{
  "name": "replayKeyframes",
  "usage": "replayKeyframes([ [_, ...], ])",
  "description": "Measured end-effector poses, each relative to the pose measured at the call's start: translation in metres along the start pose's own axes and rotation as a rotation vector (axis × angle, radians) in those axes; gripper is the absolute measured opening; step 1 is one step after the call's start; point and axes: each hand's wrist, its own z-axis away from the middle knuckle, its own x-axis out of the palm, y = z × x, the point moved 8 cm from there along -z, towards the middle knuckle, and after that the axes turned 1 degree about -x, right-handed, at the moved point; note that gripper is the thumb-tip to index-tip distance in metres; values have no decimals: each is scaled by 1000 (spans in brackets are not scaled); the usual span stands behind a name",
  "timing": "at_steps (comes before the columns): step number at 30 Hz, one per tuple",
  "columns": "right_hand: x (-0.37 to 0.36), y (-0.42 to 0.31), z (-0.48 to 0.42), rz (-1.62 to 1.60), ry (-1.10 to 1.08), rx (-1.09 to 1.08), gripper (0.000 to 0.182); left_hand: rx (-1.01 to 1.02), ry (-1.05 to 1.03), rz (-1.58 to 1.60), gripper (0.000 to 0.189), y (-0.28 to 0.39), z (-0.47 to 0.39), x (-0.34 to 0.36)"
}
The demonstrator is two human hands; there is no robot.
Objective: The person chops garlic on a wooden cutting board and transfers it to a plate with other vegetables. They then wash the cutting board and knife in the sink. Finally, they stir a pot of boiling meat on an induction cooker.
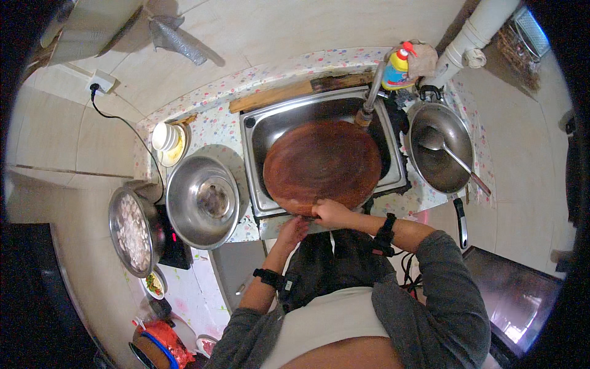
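A round, reddish-brown wooden chopping board point(322, 161) lies over the stainless steel sink point(256, 184), covering most of its basin. Its surface looks dark and wet. My right hand point(333, 213) is closed at the board's near edge, fingers curled around the rim. Just left of it and lower, my left hand point(293, 231) has its fingertips against the same edge; its palm side is partly hidden, so its hold is unclear. Above the board's far right part hangs the faucet point(371, 94).
Left of the sink stand a steel basin point(203, 175), stacked white bowls point(165, 136) and a pot of pale food point(133, 233) on a cooker. To the right sits a wok point(440, 170) holding a metal ladle point(433, 139). A yellow detergent bottle point(397, 69) is behind the faucet.
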Motion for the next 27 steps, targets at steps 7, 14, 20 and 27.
replayKeyframes([
  [7, 15, -22, -3, 234, 95, -26, 13, -151, 64, 279, 15, -12, 5, -7],
  [14, 16, -23, 9, 83, -144, 248, 17, -118, 29, 408, 14, -12, 2, -12],
  [20, 22, -10, 11, 26, -272, 453, 25, -112, 43, 402, 14, -2, 10, -16],
  [27, -5, -13, 47, 44, -405, 490, 25, -114, -15, 524, 22, -6, -10, -23],
])
